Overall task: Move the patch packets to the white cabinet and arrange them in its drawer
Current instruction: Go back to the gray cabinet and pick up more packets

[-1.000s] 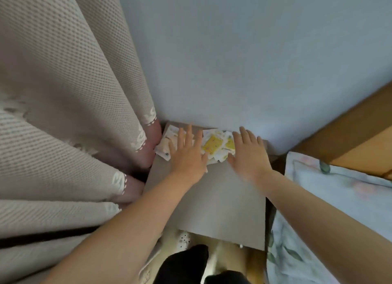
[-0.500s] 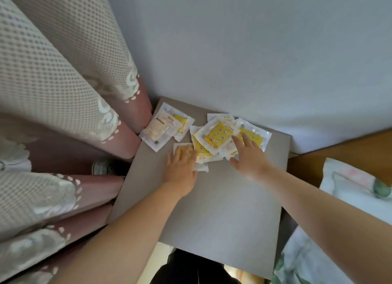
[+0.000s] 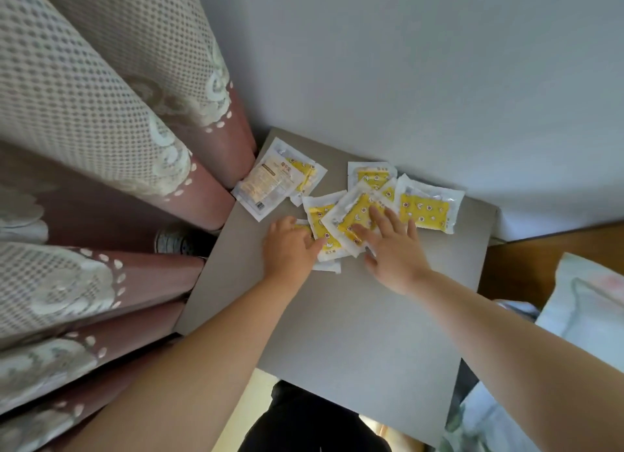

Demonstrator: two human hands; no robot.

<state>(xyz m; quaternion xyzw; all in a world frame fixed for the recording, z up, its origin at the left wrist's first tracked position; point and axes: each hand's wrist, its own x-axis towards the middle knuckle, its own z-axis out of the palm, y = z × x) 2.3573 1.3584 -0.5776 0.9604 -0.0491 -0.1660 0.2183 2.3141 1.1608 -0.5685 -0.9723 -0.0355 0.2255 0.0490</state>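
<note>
Several yellow-and-white patch packets (image 3: 425,206) lie scattered and overlapping at the far end of a grey cabinet top (image 3: 354,333). Two more packets (image 3: 273,181) sit apart at the far left corner, the upper one turned text side up. My left hand (image 3: 290,247) lies flat with its fingers spread on the packets at the left of the pile. My right hand (image 3: 393,249) rests with spread fingers on the middle packet (image 3: 354,212). Neither hand has lifted a packet. No drawer shows.
A patterned curtain (image 3: 101,131) hangs close along the left edge of the cabinet. A pale wall (image 3: 405,63) stands right behind the packets. A floral pillow (image 3: 591,299) and a wooden surface (image 3: 540,249) lie to the right.
The view has come closer to the cabinet top. Both hands have slid a little forward onto the pile, the right one further onto the middle packet.
</note>
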